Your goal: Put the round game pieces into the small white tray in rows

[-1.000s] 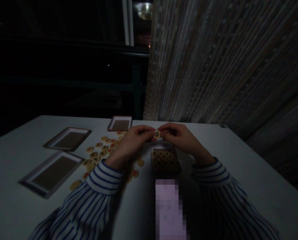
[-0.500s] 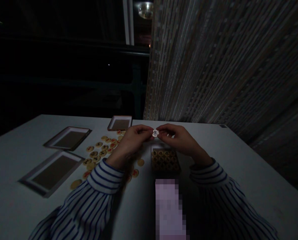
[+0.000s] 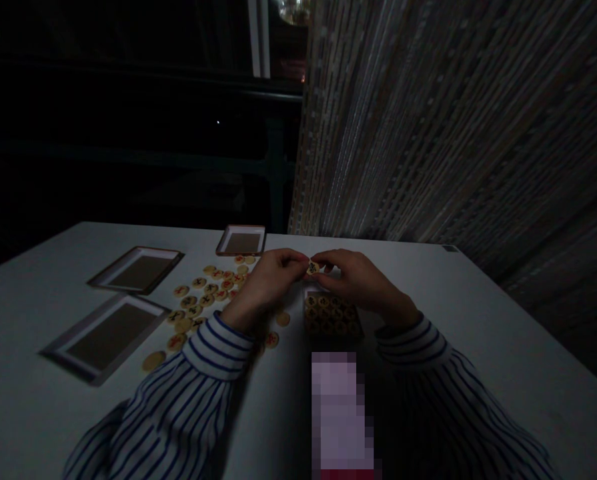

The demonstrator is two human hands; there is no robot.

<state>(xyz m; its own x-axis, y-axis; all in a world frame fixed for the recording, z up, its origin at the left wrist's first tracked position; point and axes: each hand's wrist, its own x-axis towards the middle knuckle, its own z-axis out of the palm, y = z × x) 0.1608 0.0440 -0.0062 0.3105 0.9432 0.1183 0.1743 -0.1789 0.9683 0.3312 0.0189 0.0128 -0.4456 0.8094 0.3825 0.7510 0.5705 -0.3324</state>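
Left hand (image 3: 273,275) and right hand (image 3: 362,279) pinch one round piece (image 3: 313,268) between fingertips! The box (image 3: 314,289) sits just below, right hand nearer.

The box (image 3: 314,291) is partly covered by the right hand (image 3: 358,280); left of it, some pieces (image 3: 197,325) are hidden by the left sleeve (image 3: 191,390).
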